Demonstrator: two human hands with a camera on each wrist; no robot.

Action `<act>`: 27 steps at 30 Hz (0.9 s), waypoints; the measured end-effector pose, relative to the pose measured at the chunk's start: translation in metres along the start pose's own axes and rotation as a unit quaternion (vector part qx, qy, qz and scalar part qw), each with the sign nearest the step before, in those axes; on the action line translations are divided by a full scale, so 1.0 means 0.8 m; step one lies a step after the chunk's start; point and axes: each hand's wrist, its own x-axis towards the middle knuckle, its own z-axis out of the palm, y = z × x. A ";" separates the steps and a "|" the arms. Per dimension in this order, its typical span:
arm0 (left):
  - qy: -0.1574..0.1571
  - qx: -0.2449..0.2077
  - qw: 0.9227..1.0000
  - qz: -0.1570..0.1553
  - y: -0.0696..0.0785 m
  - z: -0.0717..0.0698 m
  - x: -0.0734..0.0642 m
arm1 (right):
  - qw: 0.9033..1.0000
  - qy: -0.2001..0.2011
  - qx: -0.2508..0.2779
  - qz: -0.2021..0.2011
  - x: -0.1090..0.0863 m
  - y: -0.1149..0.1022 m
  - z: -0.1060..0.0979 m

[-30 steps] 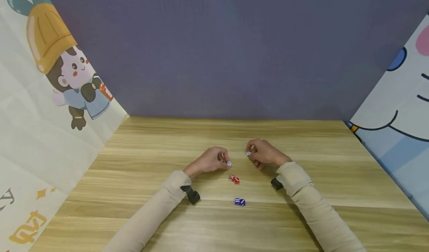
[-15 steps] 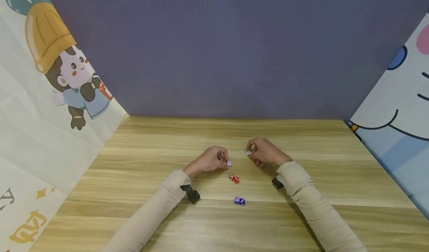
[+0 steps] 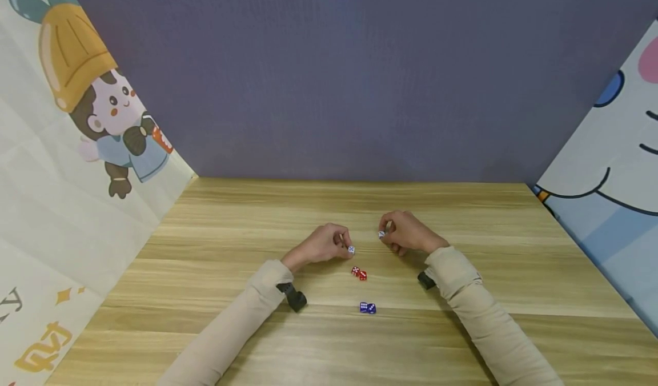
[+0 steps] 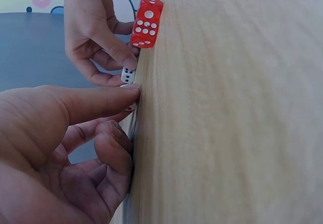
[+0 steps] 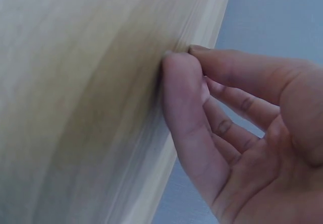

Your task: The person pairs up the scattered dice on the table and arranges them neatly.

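Note:
In the head view my left hand point(image 3: 324, 243) pinches a white die point(image 3: 352, 249) with blue pips between thumb and finger, at the tabletop. Farther right and a little deeper, my right hand point(image 3: 410, 233) pinches a second white die point(image 3: 381, 234) by its fingertips. A gap of bare wood separates the two white dice. Closer to me, two red dice point(image 3: 362, 275) sit side by side, seen large in the left wrist view. Nearer still are two blue dice point(image 3: 367, 308), touching. In the right wrist view the fingers point(image 5: 186, 93) mostly hide the die.
The wood-grain table point(image 3: 257, 340) reaches back to a dark grey-blue panel point(image 3: 329, 77). Cartoon-printed sheets flank it, a white one point(image 3: 46, 220) on the left and another point(image 3: 617, 163) on the right. Black straps with cameras point(image 3: 294, 298) are worn on both wrists.

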 end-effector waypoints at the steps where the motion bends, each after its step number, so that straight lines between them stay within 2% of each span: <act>1: 0.000 0.000 1.000 0.001 0.000 0.000 0.000 | 1.000 0.000 0.000 0.000 0.000 0.000 0.000; 9: -0.001 -0.002 1.000 -0.002 0.000 0.000 0.000 | 1.000 0.000 0.004 -0.005 -0.003 -0.007 -0.002; 14: -0.002 -0.006 1.000 -0.001 -0.002 0.000 0.000 | 1.000 0.000 0.004 -0.027 -0.004 -0.019 0.002; 22: -0.002 0.005 1.000 0.001 -0.002 -0.001 0.000 | 0.997 -0.012 -0.032 -0.069 -0.003 -0.041 0.022; 27: -0.005 0.000 1.000 -0.001 0.000 -0.001 -0.001 | 0.995 -0.028 -0.044 -0.080 -0.003 -0.046 0.036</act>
